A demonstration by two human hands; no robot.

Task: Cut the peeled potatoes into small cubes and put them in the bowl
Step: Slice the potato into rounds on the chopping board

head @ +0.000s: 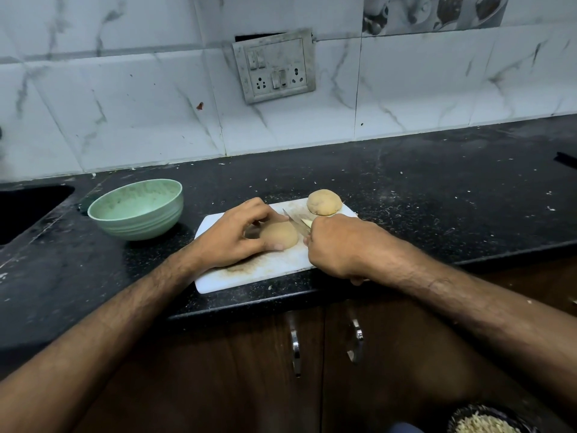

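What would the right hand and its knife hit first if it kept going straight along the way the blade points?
Probably nothing on the board: the right hand aims the knife up-left, past the held potato. The left hand fingertips sit closest; depth is unclear.

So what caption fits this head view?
Left hand steadies a potato while right hand slices with a knife.

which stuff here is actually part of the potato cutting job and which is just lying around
Part of the job: potato being held, second potato, knife, cutting board, green bowl, left hand, right hand.

Just lying about: wall socket, sink, cupboard handles, dish of grains.
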